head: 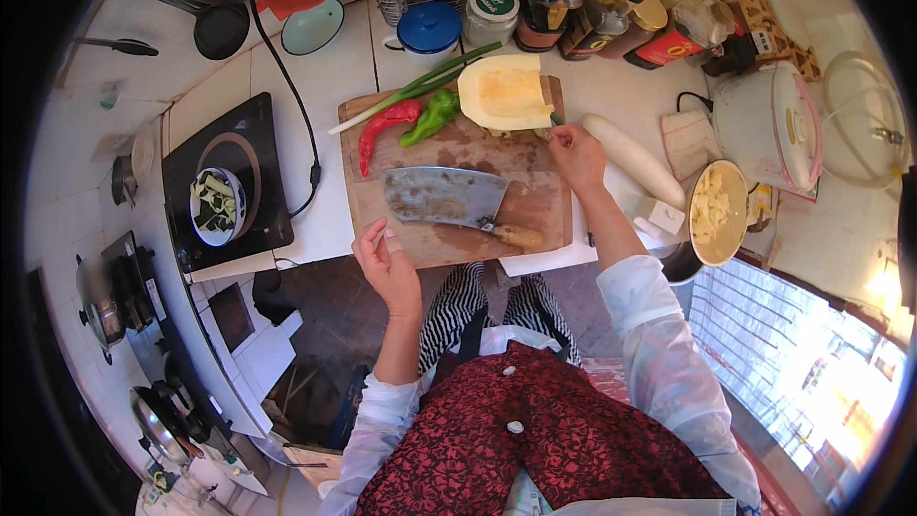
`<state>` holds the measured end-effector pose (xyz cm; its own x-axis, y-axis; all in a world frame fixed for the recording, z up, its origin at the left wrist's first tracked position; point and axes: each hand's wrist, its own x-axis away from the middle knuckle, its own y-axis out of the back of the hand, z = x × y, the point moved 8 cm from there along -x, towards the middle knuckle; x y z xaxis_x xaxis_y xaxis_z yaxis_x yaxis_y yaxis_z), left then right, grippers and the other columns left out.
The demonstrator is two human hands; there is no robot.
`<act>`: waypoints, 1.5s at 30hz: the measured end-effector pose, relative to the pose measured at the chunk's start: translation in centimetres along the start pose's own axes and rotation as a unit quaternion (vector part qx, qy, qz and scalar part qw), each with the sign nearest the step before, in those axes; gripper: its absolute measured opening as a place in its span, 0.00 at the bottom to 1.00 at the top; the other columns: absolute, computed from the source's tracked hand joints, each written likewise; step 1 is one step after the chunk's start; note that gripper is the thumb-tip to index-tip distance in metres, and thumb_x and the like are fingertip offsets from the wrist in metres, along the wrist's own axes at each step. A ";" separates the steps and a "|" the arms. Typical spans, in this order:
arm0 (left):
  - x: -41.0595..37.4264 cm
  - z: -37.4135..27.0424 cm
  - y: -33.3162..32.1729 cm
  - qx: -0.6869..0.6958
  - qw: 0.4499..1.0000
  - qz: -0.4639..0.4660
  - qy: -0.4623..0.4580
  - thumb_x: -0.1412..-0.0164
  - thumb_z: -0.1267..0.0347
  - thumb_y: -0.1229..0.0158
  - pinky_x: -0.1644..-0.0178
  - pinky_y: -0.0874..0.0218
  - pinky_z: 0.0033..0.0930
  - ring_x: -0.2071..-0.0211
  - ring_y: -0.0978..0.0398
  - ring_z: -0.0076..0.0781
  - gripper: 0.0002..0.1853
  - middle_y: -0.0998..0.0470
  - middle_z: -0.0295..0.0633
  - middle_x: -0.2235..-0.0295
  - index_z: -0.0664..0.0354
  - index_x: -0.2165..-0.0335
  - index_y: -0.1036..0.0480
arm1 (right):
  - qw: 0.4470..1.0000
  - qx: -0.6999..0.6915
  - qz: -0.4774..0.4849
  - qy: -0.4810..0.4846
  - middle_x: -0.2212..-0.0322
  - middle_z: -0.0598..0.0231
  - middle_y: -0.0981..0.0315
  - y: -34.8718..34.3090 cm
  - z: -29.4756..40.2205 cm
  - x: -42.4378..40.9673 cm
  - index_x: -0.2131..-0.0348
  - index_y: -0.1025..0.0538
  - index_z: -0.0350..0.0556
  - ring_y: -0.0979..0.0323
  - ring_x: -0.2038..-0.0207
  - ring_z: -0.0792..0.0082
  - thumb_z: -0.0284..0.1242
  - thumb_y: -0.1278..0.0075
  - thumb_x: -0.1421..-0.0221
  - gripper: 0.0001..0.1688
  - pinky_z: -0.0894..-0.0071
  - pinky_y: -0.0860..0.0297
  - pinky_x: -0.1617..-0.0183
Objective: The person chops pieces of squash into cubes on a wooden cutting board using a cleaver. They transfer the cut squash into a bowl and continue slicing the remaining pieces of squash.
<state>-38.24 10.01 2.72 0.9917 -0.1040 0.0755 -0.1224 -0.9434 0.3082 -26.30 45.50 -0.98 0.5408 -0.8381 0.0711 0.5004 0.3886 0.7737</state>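
A wooden cutting board (458, 251) lies before me, with a cleaver (448, 195) flat on it, handle towards the lower right. My left hand (387, 258) is above the board's lower left corner, fingers loosely curled, holding nothing. At the board's upper right edge, my right hand (577, 154) has its fingertips together beside a pale yellow squash piece (503, 94); a dark green bit shows near them, and whether they pinch anything is unclear. Green onions (408, 94), a red pepper (387, 130) and a green pepper (432, 118) lie along the board's top left.
A black induction cooktop (258, 179) at left bears a bowl (217, 206) of cut vegetable pieces. Right of the board are a white radish (634, 158) and a bowl (718, 213) of pale yellow chunks. Sauce bottles, jars and a blue-lidded mug (428, 32) line the back; a rice cooker (766, 125) stands right.
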 end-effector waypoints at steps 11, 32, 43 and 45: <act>0.1 -0.3 0.1 -0.016 1.000 -0.012 -0.021 0.39 0.74 0.50 0.53 0.41 0.25 0.58 0.34 0.25 0.09 0.33 0.39 0.59 0.65 0.60 0.29 | 0.999 -0.034 -0.033 -0.005 0.76 0.64 0.23 1.6 1.2 0.1 0.73 0.23 0.51 0.25 0.72 0.63 0.34 0.44 0.51 0.07 0.65 0.31 0.69; 5.4 -4.9 -10.1 -0.010 0.994 0.103 -0.041 0.39 0.73 0.49 0.49 0.40 0.30 0.53 0.36 0.30 0.11 0.38 0.42 0.55 0.64 0.58 0.31 | 0.988 -0.095 -0.024 -0.120 0.86 0.65 0.32 13.0 -11.9 17.5 0.80 0.28 0.41 0.34 0.84 0.71 0.33 0.40 0.52 0.16 0.72 0.36 0.78; -4.9 -10.8 -16.6 -0.138 0.960 0.095 -0.225 0.44 0.70 0.43 0.49 0.41 0.41 0.52 0.36 0.47 0.22 0.32 0.51 0.56 0.65 0.51 0.35 | 0.958 -0.110 0.125 0.232 0.72 0.58 0.30 8.3 0.2 14.8 0.72 0.29 0.46 0.31 0.66 0.54 0.30 0.42 0.55 0.11 0.59 0.34 0.63; -8.0 -11.2 -18.4 -0.240 0.916 0.121 -0.297 0.46 0.68 0.41 0.47 0.42 0.44 0.51 0.37 0.51 0.25 0.32 0.52 0.55 0.65 0.51 0.35 | 0.947 -0.087 0.155 0.269 0.69 0.57 0.31 6.9 2.2 15.1 0.70 0.29 0.47 0.32 0.64 0.53 0.31 0.43 0.55 0.13 0.58 0.35 0.61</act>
<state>-44.31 31.76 7.09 0.7624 -0.5795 -0.2878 -0.2039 -0.6374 0.7431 -16.19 34.66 6.80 0.9225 -0.3754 -0.0899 0.3401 0.6803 0.6493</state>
